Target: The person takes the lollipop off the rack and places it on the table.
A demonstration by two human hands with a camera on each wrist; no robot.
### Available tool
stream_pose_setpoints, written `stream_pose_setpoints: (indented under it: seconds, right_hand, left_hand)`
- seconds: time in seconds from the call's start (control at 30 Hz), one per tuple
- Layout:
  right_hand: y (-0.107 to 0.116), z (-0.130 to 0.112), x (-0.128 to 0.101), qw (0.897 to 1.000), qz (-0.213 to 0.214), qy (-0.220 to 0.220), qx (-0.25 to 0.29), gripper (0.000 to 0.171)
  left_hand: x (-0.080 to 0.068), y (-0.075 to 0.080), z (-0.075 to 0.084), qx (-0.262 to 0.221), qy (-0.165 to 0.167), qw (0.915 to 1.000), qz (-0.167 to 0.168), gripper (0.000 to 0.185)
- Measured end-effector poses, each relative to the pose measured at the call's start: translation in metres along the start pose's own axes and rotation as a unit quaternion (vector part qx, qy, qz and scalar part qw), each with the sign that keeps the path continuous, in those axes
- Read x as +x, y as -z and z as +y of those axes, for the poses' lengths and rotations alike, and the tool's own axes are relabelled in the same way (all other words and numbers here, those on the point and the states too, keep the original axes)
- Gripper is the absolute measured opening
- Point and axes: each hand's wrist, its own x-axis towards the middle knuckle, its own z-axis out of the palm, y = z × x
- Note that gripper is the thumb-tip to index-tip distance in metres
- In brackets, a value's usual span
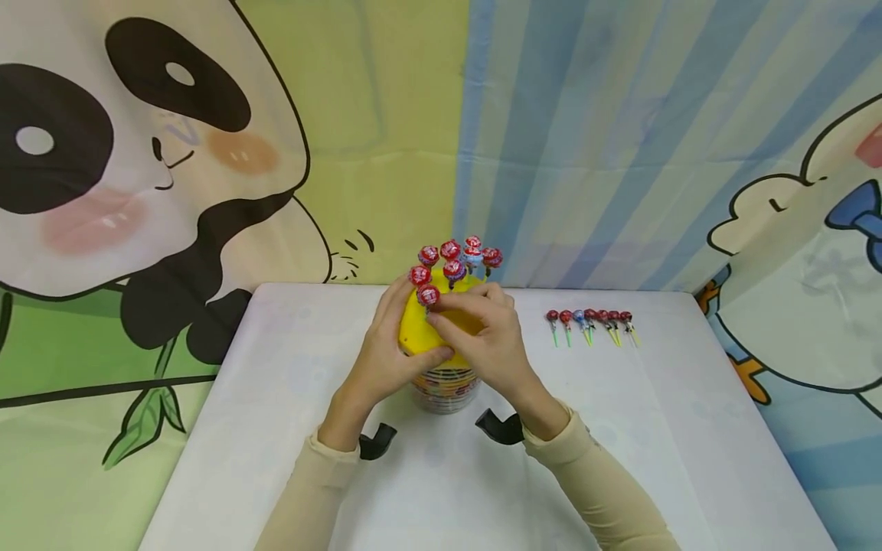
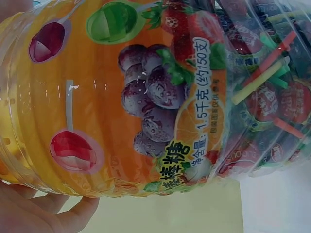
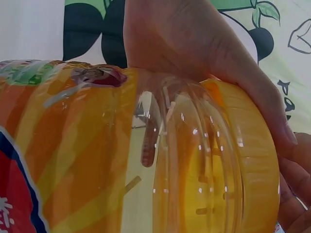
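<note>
A clear plastic jar [image 1: 444,394] with a yellow lid [image 1: 420,325] stands on the table, lollipops showing inside it in the left wrist view. Several wrapped lollipops [image 1: 450,249] stick up out of the lid, mostly red, one pale blue. My left hand [image 1: 382,340] grips the lid's left side, thumb across the front edge. With thumb and fingers my right hand [image 1: 491,333] pinches the nearest red lollipop [image 1: 428,295] just below its candy; its lower stick is hidden. The printed fruit label [image 2: 150,92] fills much of the left wrist view.
To the right of the jar lies a row of several lollipops [image 1: 590,317], one blue among red ones, sticks toward me. The white table [image 1: 289,337] ends at a cartoon-printed backdrop [image 1: 386,138]. Black curved pieces [image 1: 501,427] jut from both wrists.
</note>
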Motion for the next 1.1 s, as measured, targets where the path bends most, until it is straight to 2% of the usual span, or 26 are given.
stream_pose_setpoints:
  seconds: [0.2,0.4,0.67,0.8,0.93,1.0,1.1]
  right_hand:
    - [-0.002,-0.004,0.002,1.0,0.009,-0.007,-0.011,0.016]
    - [-0.003,-0.005,0.003,1.0,0.014,-0.012,-0.019,0.014]
    - [-0.001,-0.006,0.006,1.0,0.016,-0.004,0.009,0.014]
    - [0.004,-0.01,0.011,0.999,0.03,0.017,0.033,0.016]
    - [0.013,-0.012,0.008,0.997,0.051,0.03,0.052,0.018]
    - [0.022,-0.009,0.001,0.996,0.065,0.019,0.059,0.017]
    - [0.038,0.004,-0.012,0.993,0.091,-0.022,0.07,0.013]
  left_hand:
    - [0.0,0.0,-0.001,-0.003,-0.008,1.0,0.0,0.099]
    - [-0.001,-0.001,0.0,-0.009,0.002,1.0,-0.003,0.098]
    - [-0.002,0.0,0.0,-0.001,0.006,1.0,0.0,0.099]
    - [-0.001,-0.001,-0.001,-0.008,0.003,1.0,-0.001,0.098]
    - [-0.002,-0.001,0.0,-0.008,0.018,0.9998,-0.006,0.099]
    - [-0.002,-0.001,0.001,-0.004,0.025,0.9997,-0.007,0.099]
    - [-0.002,0.0,0.001,0.006,0.029,0.9996,-0.005,0.101]
